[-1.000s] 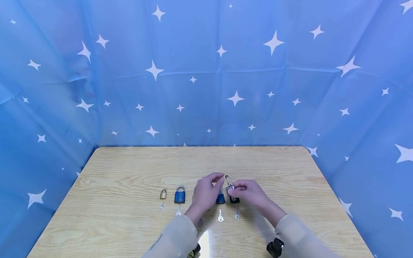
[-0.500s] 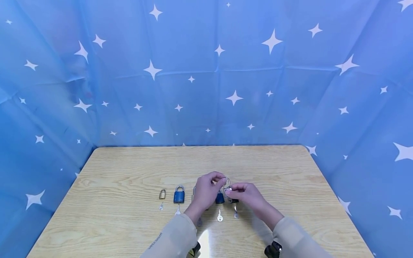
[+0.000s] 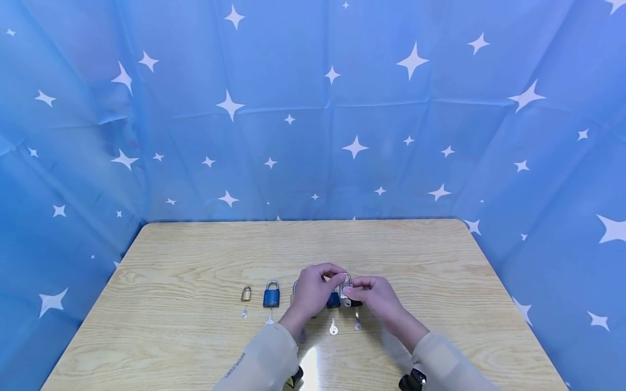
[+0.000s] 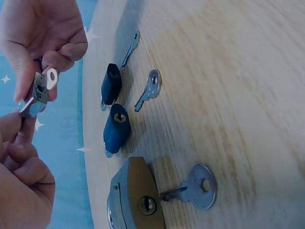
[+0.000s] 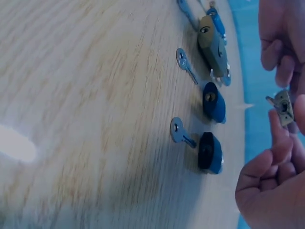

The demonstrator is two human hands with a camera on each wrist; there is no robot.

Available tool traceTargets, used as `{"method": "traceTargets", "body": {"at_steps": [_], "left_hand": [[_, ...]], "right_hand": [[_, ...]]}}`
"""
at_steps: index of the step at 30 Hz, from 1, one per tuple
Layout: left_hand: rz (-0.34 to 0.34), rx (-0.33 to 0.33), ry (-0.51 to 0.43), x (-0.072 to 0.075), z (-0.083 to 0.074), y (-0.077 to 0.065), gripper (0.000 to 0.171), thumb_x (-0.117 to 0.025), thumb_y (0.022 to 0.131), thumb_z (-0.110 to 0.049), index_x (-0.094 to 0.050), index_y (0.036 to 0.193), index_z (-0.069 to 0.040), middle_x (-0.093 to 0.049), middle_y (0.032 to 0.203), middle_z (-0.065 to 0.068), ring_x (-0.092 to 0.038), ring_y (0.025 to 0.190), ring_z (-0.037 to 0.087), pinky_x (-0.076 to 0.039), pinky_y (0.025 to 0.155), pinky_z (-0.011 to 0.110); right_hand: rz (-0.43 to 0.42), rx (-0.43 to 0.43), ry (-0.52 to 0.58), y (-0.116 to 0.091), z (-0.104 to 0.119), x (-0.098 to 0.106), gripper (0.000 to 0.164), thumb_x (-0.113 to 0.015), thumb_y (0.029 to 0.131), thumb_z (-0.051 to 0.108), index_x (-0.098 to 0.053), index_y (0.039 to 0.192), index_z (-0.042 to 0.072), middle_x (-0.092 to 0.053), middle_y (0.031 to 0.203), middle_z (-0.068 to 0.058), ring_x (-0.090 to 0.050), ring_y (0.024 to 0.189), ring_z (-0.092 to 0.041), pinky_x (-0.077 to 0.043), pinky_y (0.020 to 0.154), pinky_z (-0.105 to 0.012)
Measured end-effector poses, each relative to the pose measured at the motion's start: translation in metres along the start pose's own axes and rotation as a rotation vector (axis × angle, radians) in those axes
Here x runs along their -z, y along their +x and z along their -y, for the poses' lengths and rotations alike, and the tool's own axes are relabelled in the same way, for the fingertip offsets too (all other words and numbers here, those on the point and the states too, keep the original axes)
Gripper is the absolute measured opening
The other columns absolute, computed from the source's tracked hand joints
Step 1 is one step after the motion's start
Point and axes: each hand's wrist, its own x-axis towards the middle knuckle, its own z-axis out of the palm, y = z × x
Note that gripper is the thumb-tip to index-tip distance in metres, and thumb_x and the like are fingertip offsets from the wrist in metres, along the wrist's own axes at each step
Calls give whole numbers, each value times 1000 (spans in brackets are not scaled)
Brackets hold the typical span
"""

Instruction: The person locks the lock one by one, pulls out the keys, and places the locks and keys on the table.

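A small silver padlock (image 3: 345, 293) is held off the table between both hands. My left hand (image 3: 314, 289) pinches its shackle at the top, while my right hand (image 3: 379, 296) grips the body between thumb and fingers. In the left wrist view, the padlock's underside (image 4: 40, 88) shows a keyhole, and a key's head (image 4: 51, 76) sticks out beside it; whether the key sits in the hole, I cannot tell. Just below the hands stand a dark blue padlock (image 3: 333, 300) and a black-based padlock (image 5: 209, 152), the latter partly hidden in the head view.
To the left stand a small brass padlock (image 3: 246, 294) and a blue padlock (image 3: 271, 296). A larger brass padlock (image 4: 143, 191) is mostly behind my left hand. Keys lie before the locks, including one key (image 3: 333, 327) near the middle. A starry blue curtain (image 3: 313, 108) hangs behind the table (image 3: 195, 250).
My left fingers have closed onto the shackle, from which they were apart a second ago. The silver padlock has turned more upright, and its shackle now stands less far above the body.
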Motion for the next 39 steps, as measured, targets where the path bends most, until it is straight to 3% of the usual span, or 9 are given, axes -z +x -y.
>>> {"method": "traceTargets", "body": {"at_steps": [4,10,15,18,21,30,34,39], "left_hand": [[4,16,-12,-1,5,-1,14,-65,94,-33,-75,100,-27,-71,91,-10,-55,70,5,-45,60,22],[-12,46,54,-7,14,-10,24,-60,95,-38,-68,113,-23,-70,98,-6,-49,52,4,-42,49,23],[52,43,92,-11,16,-20,21,-63,93,-41,-70,101,-24,-67,85,-12,-50,58,2,-42,56,22],[104,6,74,-14,15,-23,19,-64,92,-37,-73,97,-21,-68,82,-11,-53,67,0,-43,63,20],[119,7,33,-16,13,-25,18,-67,91,-34,-72,92,-17,-68,80,-8,-52,68,1,-43,62,20],[10,124,25,-25,12,-27,19,-73,85,-33,-67,78,-17,-58,67,-10,-47,56,2,-39,53,19],[-33,174,86,-29,10,-27,18,-73,84,-36,-68,74,-22,-59,64,-13,-48,55,2,-39,53,20],[-72,149,202,-33,6,-28,14,-70,86,-37,-72,76,-26,-66,66,-18,-50,54,-2,-39,53,20]], "right_hand": [[-14,4,-22,1,2,-1,20,-74,84,19,-73,96,3,-68,79,4,-56,79,-11,-45,73,-31],[-50,-1,-35,2,6,4,27,-74,85,24,-72,101,3,-66,82,3,-54,77,-10,-45,68,-28],[-72,-20,1,4,7,7,32,-73,87,26,-70,108,2,-70,88,1,-58,81,-11,-46,71,-28],[-72,-33,18,4,8,7,33,-73,87,25,-70,109,2,-71,89,0,-58,83,-10,-46,74,-29],[-71,-39,25,4,9,5,33,-73,87,25,-69,110,1,-71,90,0,-60,84,-9,-47,78,-31],[-83,-29,38,3,10,1,35,-74,86,25,-67,108,-1,-69,89,0,-59,83,-8,-48,76,-28],[-93,-29,45,4,8,0,34,-76,85,26,-68,105,1,-71,87,1,-61,82,-8,-48,76,-29],[-91,-13,71,5,6,-2,32,-76,84,24,-69,103,0,-73,87,0,-65,83,-9,-50,81,-29]]}}
